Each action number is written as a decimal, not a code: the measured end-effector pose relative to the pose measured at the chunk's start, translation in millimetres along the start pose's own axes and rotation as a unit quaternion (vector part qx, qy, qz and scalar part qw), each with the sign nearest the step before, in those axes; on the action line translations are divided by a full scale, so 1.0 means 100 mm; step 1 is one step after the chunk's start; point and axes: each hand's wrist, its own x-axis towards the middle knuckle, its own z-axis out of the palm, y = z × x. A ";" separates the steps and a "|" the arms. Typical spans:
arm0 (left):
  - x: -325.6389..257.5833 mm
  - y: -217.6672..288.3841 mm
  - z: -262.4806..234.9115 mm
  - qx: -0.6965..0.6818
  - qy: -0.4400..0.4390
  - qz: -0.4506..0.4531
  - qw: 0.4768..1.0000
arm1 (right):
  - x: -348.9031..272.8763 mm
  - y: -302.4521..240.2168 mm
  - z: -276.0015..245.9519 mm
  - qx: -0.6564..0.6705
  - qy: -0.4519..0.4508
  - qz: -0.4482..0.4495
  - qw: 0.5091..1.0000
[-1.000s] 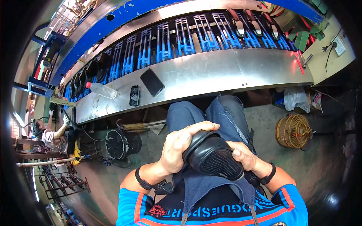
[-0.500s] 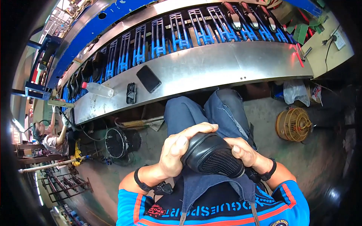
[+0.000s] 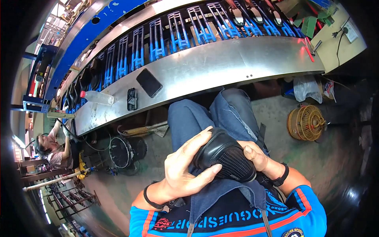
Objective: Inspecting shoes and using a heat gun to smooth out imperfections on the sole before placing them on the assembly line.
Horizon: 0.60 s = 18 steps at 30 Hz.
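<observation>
The person sits on a low seat facing the long curved stainless-steel bench (image 3: 205,75), and both hands are wrapped around a black shoe with a textured, dimpled sole (image 3: 227,158), held over the lap just above the blue-jeaned knees. The left hand (image 3: 185,168) cups the shoe's near side, fingers spread along the smooth upper and thumb stretched under the sole edge — closed on it, not squeezing hard by the look of it. The right hand (image 3: 256,158) grips the other end, thumb pressed on top of the sole, the rest of its fingers hidden behind the shoe.

I'd judge this a check-and-press stage: the sole faces up toward the person's eyes, and the thumbs sit where sole meets upper, as though seating or inspecting that joint. A next move would call for turning the shoe in both palms without losing the thumb pressure along the edge.

On the bench lie a black flat phone (image 3: 149,83), a small dark gadget (image 3: 132,98) beside it and a clear plastic bottle with a red cap (image 3: 96,97) — all well apart from the hands. Behind runs a row of blue metal racks (image 3: 177,31). A round wire-caged fan (image 3: 306,122) stands on the floor to the right.
</observation>
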 end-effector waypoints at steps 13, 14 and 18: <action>-0.07 -0.19 0.39 -0.211 0.066 -0.018 0.975 | -0.07 0.05 -0.11 0.099 0.002 0.015 0.995; -0.05 -0.19 0.40 -0.194 0.060 -0.019 0.979 | -0.07 0.06 -0.13 0.137 -0.007 -0.024 0.990; 0.16 -0.14 0.27 -0.115 0.019 -0.021 0.993 | -0.05 0.06 -0.15 0.238 0.054 0.013 0.970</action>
